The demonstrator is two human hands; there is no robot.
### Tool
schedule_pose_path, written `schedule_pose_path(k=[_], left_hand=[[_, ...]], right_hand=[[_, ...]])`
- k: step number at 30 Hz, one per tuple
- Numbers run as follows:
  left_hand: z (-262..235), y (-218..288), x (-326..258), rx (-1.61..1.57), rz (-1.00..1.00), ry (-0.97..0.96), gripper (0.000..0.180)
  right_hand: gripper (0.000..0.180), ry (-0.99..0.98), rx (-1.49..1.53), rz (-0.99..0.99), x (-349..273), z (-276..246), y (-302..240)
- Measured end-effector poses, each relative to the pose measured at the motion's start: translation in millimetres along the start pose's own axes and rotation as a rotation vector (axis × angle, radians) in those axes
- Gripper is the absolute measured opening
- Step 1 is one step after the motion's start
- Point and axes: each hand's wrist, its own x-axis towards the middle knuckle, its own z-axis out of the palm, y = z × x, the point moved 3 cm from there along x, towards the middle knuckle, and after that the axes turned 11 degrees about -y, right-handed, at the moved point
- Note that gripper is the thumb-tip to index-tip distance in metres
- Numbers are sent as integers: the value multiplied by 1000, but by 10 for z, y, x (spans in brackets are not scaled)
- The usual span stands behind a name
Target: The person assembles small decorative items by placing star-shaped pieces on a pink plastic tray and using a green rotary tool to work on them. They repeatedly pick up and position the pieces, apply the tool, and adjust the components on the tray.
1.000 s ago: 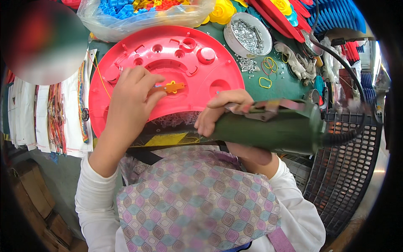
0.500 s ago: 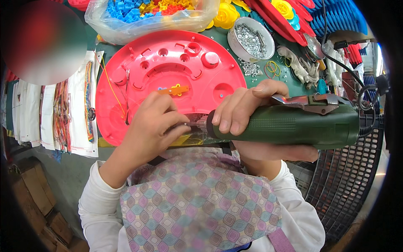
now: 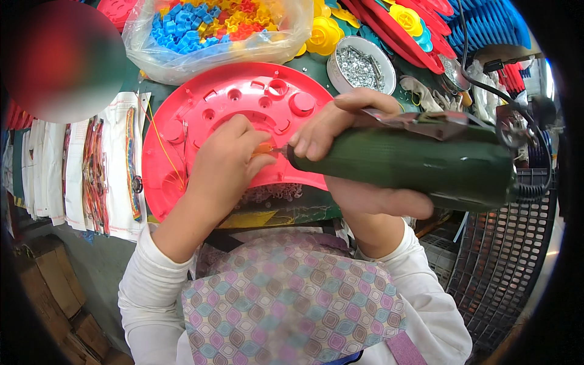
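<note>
Both forearms, in white sleeves, reach forward from the lower edge. The left hand (image 3: 222, 161) lies palm down, fingers curled and pinched together at the tips. The right hand (image 3: 350, 155) is wrapped in a closed grip, forefinger stretched along the top, thumb underneath.

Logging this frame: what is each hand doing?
Left hand: closed, pinching a small orange part on the red disc.
Right hand: closed around the green power screwdriver.
</note>
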Motion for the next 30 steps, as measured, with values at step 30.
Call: schedule_pose_path(k=[30], left_hand=[[-332, -76, -611, -155, -162, -91, 11]], right_hand=[[131, -176, 137, 257, -307, 377, 550]])
